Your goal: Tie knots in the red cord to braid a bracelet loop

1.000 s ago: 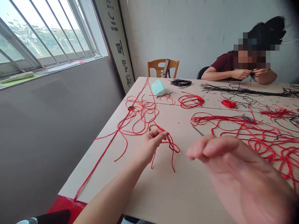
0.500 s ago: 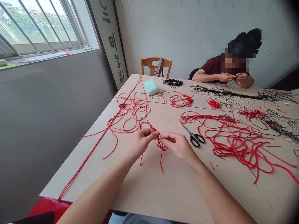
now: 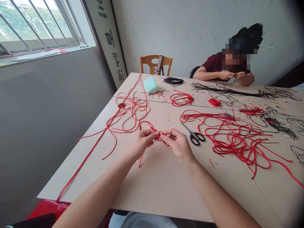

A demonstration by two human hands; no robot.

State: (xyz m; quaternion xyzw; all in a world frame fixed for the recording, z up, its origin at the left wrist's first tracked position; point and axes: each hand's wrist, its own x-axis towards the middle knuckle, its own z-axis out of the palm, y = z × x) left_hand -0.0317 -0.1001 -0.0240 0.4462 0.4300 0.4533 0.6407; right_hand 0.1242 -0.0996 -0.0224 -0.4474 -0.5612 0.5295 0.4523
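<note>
Surface: a pale wooden surface [image 3: 166,186] lay spread with cord.
Heap: a heap of red cord [image 3: 237,142] sat at 3 o'clock from the hands.
Hands: the left hand [image 3: 144,142] and right hand [image 3: 178,145] both gripped a braided red cord [image 3: 154,130], held mid-surface.
Tool: black-handled scissors [image 3: 195,138] lay just beside the right hand, at 2 o'clock.

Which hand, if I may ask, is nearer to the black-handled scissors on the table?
The right hand is nearer, just left of the scissors without touching them. The left hand is farther left, with the right hand between it and them.
</note>
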